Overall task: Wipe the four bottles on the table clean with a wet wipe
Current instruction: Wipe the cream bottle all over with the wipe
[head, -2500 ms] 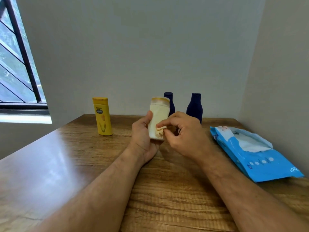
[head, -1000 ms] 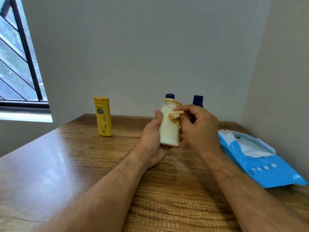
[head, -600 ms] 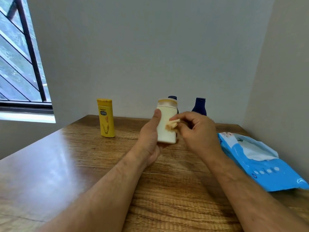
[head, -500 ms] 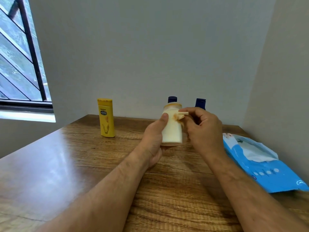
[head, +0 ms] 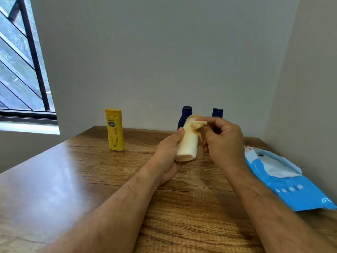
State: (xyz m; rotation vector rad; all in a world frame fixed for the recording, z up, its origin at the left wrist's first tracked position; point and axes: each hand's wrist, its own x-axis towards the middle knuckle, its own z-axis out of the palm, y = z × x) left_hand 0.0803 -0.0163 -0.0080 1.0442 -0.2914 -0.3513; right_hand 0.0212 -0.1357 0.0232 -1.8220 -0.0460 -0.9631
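Wipe (head: 199, 125) now up at cream bottle (head: 187, 143) cap, centre frame, pinched by right hand (head: 222, 141); left hand (head: 168, 154) gripping bottle. First bottle nearly finished, likely.

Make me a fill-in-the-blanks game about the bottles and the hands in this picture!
1. The left hand holds the cream bottle up off the ____.
2. The right hand pinches a wet wipe against the bottle's ____ end.
3. The bottle standing nearest the window is ____.
4. The two bottles at the back are dark ____.

Missing words: table; top; yellow; blue
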